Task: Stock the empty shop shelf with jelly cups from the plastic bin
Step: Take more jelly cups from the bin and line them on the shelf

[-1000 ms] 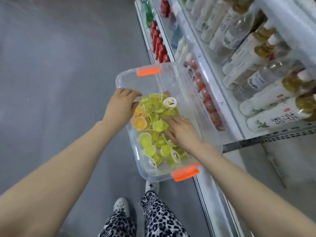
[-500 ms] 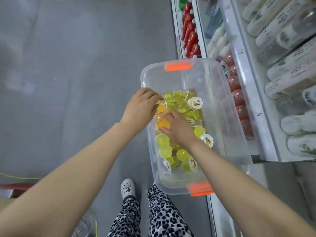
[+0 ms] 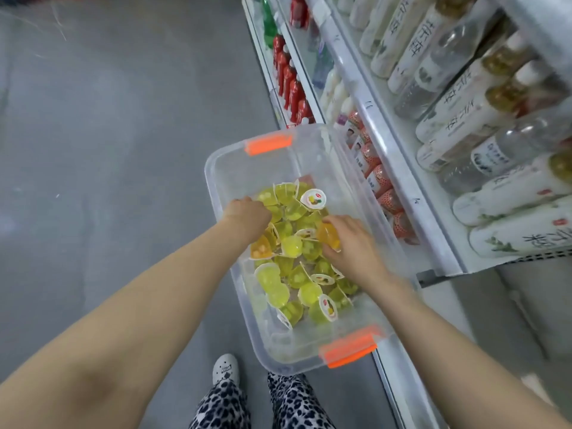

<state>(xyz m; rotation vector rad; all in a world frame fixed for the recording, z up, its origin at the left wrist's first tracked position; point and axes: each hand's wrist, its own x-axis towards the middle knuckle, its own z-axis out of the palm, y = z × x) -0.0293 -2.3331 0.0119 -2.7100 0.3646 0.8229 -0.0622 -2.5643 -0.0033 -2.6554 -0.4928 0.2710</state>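
Reaching into the plastic bin (image 3: 216, 187) with both arms, the person stands over it in the head view. The bin sits in front of their legs, close against the edge of the shelving (image 3: 402, 168). The jelly cups (image 3: 288, 274) lie in a loose heap on its floor, mostly yellow-green with a few orange, some lid-up and some on their sides.

The right hand (image 3: 356, 249) has its thumb and fingers curled round an orange jelly cup (image 3: 328, 236) at the top of the heap (whether the cup has lifted clear of its neighbours I cannot tell). The left hand (image 3: 247, 213) is knuckles-up near the bin's left wall, with its fingers bent down among the cups. The fingertips are hidden, so I cannot tell whether it grasps anything.

As for progress, the job looks to be at the picking stage, with nearly all of it ahead. The heap covers most of the bin's floor, and no jelly cup shows anywhere outside the bin. The shelves in view carry pale bottles (image 3: 458, 119) above and red bottles (image 3: 291, 85) lower down. The empty shelf cannot be picked out with certainty, though a bare grey patch (image 3: 526, 305) at lower right may belong to it. Left to do, as I judge it: lift the cups out, carry them to the shelf, set them down, and repeat until the bin is cleared.
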